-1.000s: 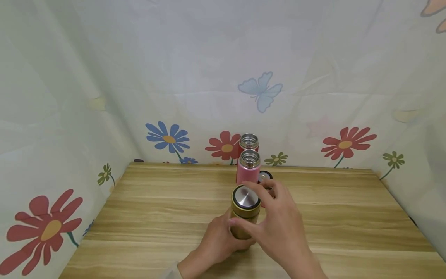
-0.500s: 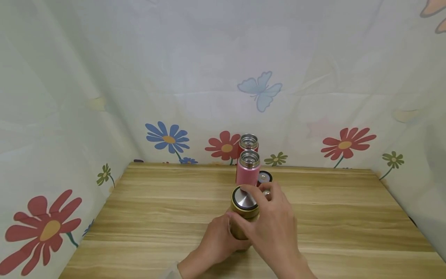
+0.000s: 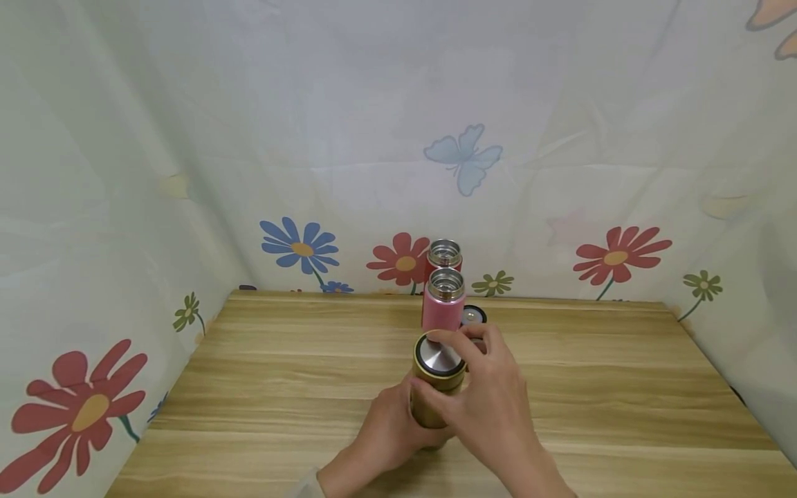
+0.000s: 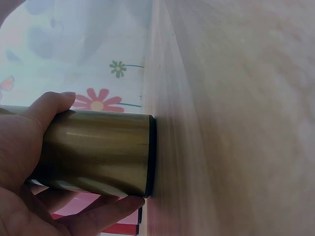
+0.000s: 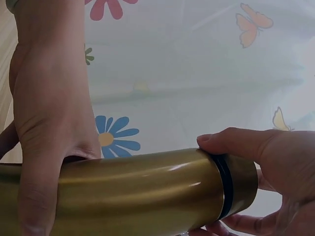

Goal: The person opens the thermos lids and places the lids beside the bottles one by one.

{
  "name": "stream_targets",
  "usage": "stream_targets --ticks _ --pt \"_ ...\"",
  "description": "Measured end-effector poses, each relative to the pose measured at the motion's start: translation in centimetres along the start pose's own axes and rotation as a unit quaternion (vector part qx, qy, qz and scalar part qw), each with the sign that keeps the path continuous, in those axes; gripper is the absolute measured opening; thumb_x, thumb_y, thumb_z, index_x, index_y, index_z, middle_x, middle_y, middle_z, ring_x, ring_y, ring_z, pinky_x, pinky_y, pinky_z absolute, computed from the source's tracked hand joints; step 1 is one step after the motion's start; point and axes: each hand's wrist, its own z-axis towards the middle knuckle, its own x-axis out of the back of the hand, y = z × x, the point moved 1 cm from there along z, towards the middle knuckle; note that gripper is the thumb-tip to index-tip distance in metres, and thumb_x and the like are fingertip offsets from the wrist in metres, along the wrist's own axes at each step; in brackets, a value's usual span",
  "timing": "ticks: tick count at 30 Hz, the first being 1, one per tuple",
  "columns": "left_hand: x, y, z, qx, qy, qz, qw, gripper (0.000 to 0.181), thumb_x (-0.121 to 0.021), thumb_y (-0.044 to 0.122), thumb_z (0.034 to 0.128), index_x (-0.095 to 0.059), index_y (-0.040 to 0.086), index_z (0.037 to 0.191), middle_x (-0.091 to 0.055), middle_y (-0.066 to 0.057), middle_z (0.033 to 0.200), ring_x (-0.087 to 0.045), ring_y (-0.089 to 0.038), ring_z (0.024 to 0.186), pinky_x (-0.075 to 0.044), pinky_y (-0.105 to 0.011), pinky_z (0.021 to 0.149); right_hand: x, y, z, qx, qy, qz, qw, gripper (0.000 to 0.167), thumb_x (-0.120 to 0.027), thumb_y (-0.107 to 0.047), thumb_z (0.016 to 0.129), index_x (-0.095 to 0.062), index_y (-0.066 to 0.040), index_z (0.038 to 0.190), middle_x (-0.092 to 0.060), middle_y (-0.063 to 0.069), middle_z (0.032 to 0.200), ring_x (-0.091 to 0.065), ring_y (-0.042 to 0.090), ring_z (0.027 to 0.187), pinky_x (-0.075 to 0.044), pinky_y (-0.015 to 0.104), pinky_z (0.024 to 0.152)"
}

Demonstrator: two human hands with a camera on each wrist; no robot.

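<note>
A gold thermos flask (image 3: 426, 409) with a steel-topped lid (image 3: 441, 357) stands upright near the middle of the table. My left hand (image 3: 389, 425) wraps round its body, thumb and fingers on opposite sides. In the left wrist view, the black base of the thermos (image 4: 103, 152) meets the wooden surface. My right hand (image 3: 492, 398) grips the lid end from the right, its index fingertip over the lid's rim. In the right wrist view, the right thumb lies along the thermos (image 5: 142, 189) by the dark ring below the lid. Some right fingers are hidden behind it.
Behind the gold thermos stands a lidless pink thermos (image 3: 443, 312), with an open red one (image 3: 431, 273) directly at its back. A loose dark-rimmed lid (image 3: 474, 315) lies to their right, partly behind my right hand. A flowered curtain (image 3: 349, 173) borders the wooden table (image 3: 299, 360).
My right hand has shifted slightly left and closed in on the lid, its index finger now over the rim. The left hand and the thermos have hardly moved.
</note>
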Motion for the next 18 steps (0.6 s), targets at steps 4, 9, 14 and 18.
stream_targets --ticks 4,9,14,18 --pt "0.0 -0.1 0.0 -0.003 -0.001 -0.007 1.0 0.077 -0.085 0.06 0.0751 -0.053 0.022 0.134 -0.073 0.004 0.113 -0.069 -0.008 0.098 -0.055 -0.03 0.083 0.3 0.3 0.2 -0.002 -0.027 0.024 0.9993 0.06 -0.1 -0.031 0.066 -0.072 -0.032 0.119 -0.057 0.002 0.118 -0.064 0.018 0.098 -0.053 0.031 0.072" --pt "0.0 -0.1 0.0 0.0 -0.003 -0.016 0.9999 0.079 -0.084 0.063 0.0752 -0.053 0.022 0.135 -0.072 0.005 0.113 -0.068 -0.007 0.097 -0.056 -0.03 0.083 0.6 1.0 0.4 0.021 -0.054 0.053 0.997 0.06 -0.099 -0.026 0.068 -0.072 -0.032 0.121 -0.058 -0.001 0.121 -0.065 0.015 0.103 -0.058 0.03 0.076" --pt "0.0 -0.1 0.0 -0.002 -0.006 -0.024 0.9997 0.079 -0.084 0.063 0.0755 -0.052 0.023 0.135 -0.072 0.006 0.114 -0.068 -0.006 0.097 -0.055 -0.03 0.083 1.0 1.7 0.7 0.032 -0.089 0.09 0.9915 0.06 -0.097 -0.021 0.071 -0.071 -0.032 0.125 -0.057 -0.003 0.127 -0.064 0.017 0.108 -0.059 0.028 0.078" --pt "0.1 -0.1 0.0 -0.009 -0.006 -0.023 0.9997 0.078 -0.085 0.062 0.0757 -0.052 0.024 0.135 -0.072 0.006 0.113 -0.068 -0.005 0.097 -0.056 -0.03 0.083 1.2 2.3 0.8 0.047 -0.105 0.115 0.9867 0.06 -0.094 -0.019 0.074 -0.071 -0.033 0.127 -0.057 -0.002 0.132 -0.064 0.018 0.112 -0.059 0.03 0.08"
